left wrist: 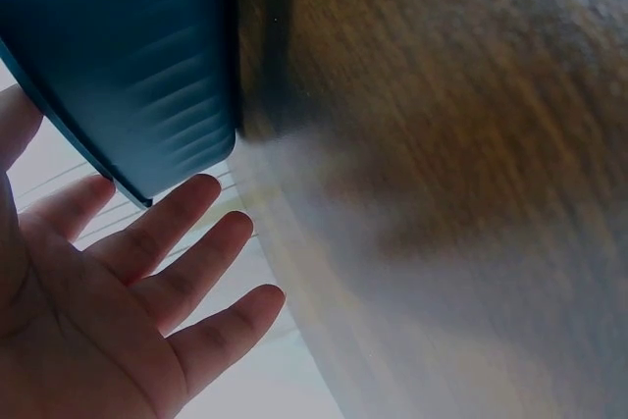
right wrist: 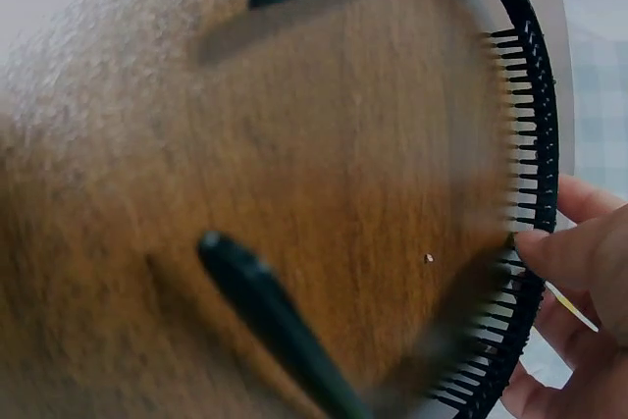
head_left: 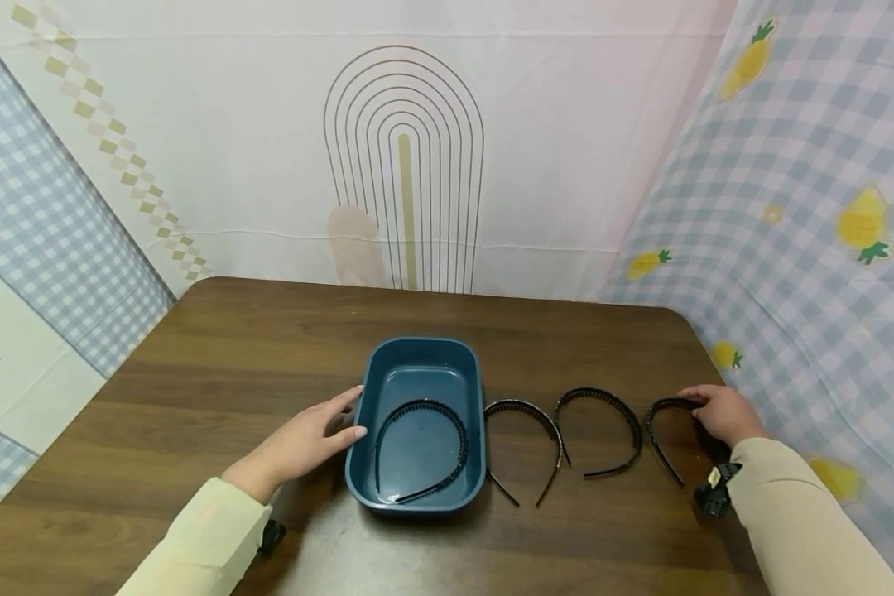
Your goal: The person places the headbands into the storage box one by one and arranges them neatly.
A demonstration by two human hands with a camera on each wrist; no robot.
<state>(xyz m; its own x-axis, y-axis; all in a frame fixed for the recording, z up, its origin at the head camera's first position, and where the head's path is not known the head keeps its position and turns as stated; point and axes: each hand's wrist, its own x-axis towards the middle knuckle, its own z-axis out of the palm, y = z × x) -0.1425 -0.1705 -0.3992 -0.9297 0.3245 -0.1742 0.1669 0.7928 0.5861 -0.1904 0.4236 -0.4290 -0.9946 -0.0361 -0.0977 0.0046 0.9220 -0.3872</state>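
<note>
Headband (right wrist: 547, 134) at the right lies left of the right hand (head_left: 728, 415), whose thumb and fingers pinch its arch; one leg points near; tray (head_left: 421, 382) well left, left hand's (head_left: 301, 440) straightened fingers touching its left rim.

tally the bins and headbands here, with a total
Blue bin: 1
Black headbands: 4 (1 inside the bin, 2 lying on the table and, 1 in the right hand's fingers)
Total: 5
</note>
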